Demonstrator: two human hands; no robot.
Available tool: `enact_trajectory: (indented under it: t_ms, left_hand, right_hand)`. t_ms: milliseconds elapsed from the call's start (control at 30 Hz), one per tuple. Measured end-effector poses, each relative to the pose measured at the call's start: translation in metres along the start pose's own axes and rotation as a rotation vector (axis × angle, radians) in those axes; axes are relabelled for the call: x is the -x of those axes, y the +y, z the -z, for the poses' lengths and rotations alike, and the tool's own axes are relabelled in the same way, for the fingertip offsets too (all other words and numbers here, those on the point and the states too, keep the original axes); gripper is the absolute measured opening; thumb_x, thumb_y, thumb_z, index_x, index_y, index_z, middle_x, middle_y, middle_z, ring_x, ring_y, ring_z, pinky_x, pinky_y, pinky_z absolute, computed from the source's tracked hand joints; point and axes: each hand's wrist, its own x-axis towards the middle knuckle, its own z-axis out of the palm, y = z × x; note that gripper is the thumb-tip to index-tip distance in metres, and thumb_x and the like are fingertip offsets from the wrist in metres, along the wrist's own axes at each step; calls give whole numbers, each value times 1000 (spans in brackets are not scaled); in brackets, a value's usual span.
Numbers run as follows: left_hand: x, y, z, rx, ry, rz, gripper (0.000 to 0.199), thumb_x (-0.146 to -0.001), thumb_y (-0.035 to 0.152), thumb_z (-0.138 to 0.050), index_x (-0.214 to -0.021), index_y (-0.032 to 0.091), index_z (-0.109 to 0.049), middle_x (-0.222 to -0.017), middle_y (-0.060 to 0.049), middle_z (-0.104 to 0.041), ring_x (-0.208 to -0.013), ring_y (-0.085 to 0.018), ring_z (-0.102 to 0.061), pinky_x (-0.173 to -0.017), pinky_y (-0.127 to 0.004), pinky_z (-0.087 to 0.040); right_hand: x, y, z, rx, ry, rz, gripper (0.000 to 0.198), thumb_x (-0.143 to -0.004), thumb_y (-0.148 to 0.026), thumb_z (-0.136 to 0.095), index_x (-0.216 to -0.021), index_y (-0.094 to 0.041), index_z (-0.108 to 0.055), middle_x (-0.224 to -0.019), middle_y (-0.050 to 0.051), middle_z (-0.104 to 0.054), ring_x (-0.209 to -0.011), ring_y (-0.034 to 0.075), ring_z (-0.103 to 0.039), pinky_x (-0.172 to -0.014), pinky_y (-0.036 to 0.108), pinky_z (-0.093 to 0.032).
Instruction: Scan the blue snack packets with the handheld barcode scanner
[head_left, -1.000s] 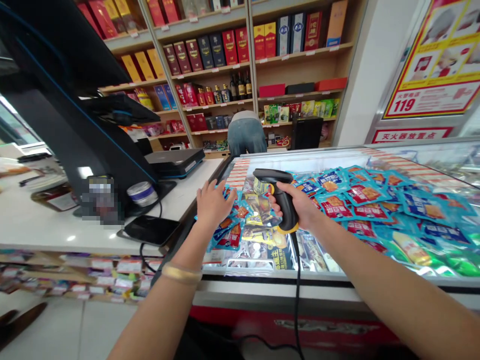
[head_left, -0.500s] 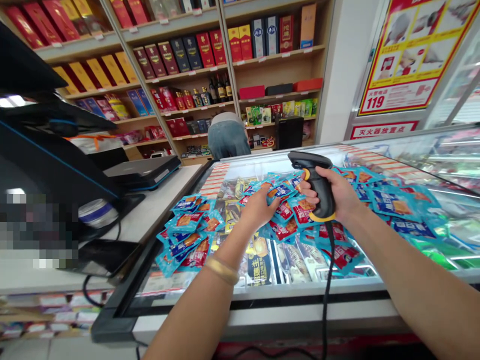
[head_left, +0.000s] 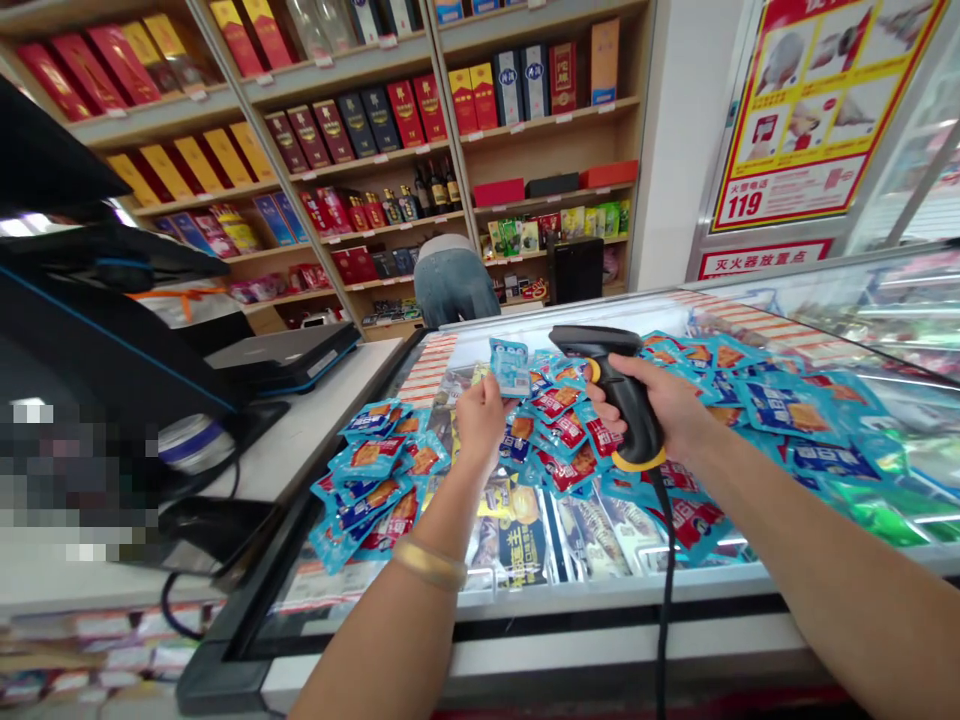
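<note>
Holding black scanner (head_left: 634, 404) and light-blue packet (head_left: 511, 368)

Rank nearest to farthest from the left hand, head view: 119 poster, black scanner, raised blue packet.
1. Blue packet: held in the left hand, touching it.
2. Black scanner: to its right, in the right hand.
3. 119 poster: far right, in the background.

Packets (head_left: 559, 440) on display case (head_left: 562, 650) — scale (head_left: 281, 350) to left, shelves (head_left: 544, 152) behind.
</note>
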Motion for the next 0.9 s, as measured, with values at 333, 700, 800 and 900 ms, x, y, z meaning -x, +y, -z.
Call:
enact_trajectory:
  t_ms: [333,700,800,900]
  left_hand:
    - [-3,12,8,361,139,157,31,-96,27,-44,-83,12,-68,-82,-8,-76,-87,-19,-75,-90,-37,-57]
    - [-4,14,6,350,118,126,28,-89,38,-59,-80,13,-66,-83,-9,-76,-93,-23,-74,-92,-41,-56]
    - [-3,14,6,358,107,124,28,-92,35,-54,-81,13,-67,-83,-9,-76,-91,-22,-74,-90,-40,-57]
    - [-1,10,3,348,99,112,30,-94,33,-49,-80,14,-67,-78,-6,-75,-85,-19,-74,-86,-35,-58]
  right_hand:
    - [-1,12,-2,150,-89,-97,21,-84,-36,-60,-75,-17,-55,-62,2,-57,-43,9,-45,-36,19,-43]
    - [-4,13,1,163,-102,-101,21,-87,-35,-61,-77,-17,-57,-64,3,-59,-44,10,-49,-38,20,-46]
    - [-3,12,-1,150,-67,-89,21,-87,-34,-60,-76,-16,-57,-63,2,-58,-44,9,-48,-37,19,-46]
    - [-1,10,-2,137,-36,-77,23,-89,-34,-57,-75,-16,-58,-63,2,-56,-43,9,-46,-37,18,-45]
